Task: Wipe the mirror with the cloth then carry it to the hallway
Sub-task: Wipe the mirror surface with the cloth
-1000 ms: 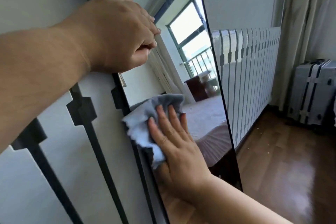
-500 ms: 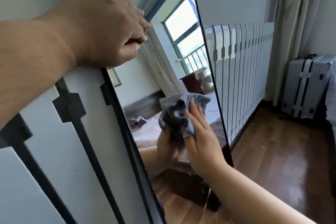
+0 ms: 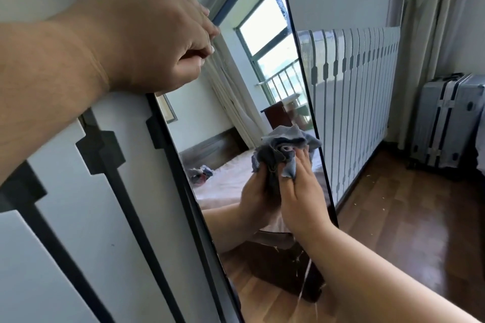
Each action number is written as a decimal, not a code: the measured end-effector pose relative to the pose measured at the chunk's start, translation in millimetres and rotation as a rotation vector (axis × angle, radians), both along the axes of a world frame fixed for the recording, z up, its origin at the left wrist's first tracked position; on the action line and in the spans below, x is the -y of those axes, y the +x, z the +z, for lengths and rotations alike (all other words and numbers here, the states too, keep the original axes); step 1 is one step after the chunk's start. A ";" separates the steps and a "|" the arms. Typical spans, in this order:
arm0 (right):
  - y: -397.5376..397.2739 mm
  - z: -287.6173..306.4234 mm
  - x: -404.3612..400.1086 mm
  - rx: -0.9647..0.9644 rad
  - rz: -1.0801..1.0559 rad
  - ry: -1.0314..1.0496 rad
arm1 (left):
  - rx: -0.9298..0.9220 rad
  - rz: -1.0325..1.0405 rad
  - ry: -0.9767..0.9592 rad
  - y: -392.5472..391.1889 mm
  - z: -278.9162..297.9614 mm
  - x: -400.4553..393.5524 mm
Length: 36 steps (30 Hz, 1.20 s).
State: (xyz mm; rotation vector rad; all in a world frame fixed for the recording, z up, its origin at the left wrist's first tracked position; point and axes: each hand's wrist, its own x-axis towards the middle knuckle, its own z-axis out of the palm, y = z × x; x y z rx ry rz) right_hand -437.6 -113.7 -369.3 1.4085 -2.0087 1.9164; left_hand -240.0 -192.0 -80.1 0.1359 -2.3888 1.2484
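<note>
A tall black-framed mirror (image 3: pixel 244 81) leans against the wall and reflects a bed and a window. My left hand (image 3: pixel 154 34) grips its left frame edge high up, fingers curled over the rim. My right hand (image 3: pixel 301 191) presses a crumpled grey cloth (image 3: pixel 291 144) against the glass near the mirror's right edge, fingers laid over the cloth. The hand and cloth show doubled in the reflection.
White wall panelling (image 3: pixel 354 102) with dark vertical bars runs behind and right of the mirror. A grey suitcase (image 3: pixel 446 118) stands at the right by a curtain (image 3: pixel 425 21). Brown wooden floor (image 3: pixel 406 217) with small specks lies to the right.
My right hand has slid the cloth from the mirror's left edge across to its right edge, and the cloth has bunched up. My left hand keeps its hold on the frame.
</note>
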 end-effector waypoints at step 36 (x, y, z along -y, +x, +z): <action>51.6 -118.1 -47.7 -0.115 0.060 0.138 | 0.352 -0.147 -0.100 44.9 -83.0 4.6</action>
